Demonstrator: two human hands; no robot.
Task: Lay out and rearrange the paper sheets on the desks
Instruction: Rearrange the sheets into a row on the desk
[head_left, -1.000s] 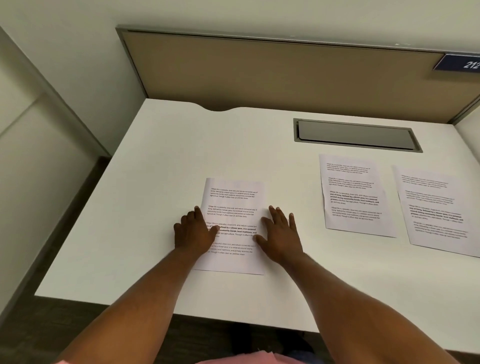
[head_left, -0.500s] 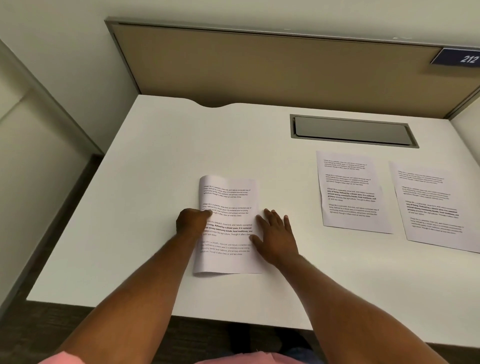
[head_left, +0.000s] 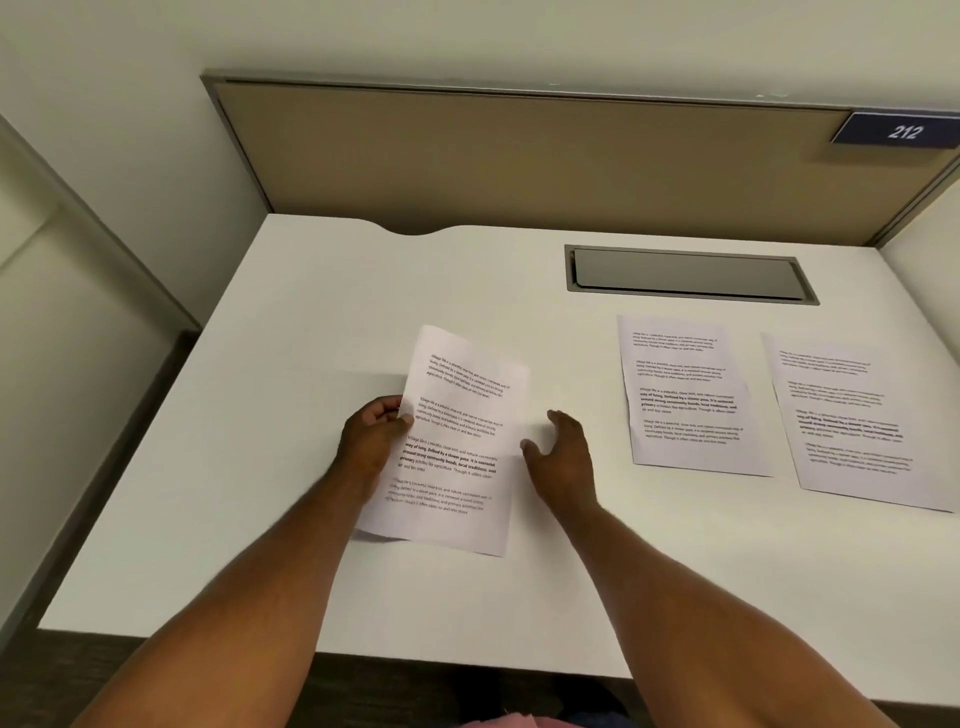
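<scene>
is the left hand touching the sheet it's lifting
Touching. The head view shows the left hand with fingers pinching the left edge of the lifted sheet.

White counter (head_left: 291, 322) before me. Tan partition panel (head_left: 519, 156) at 12 o'clock, grey-framed. Blue plate "212" (head_left: 901, 131) at 2 o'clock. Grey cable tray (head_left: 688, 274) recessed in counter. Pale walls (head_left: 104, 104); dark floor (head_left: 31, 597) at 8 o'clock.
</scene>
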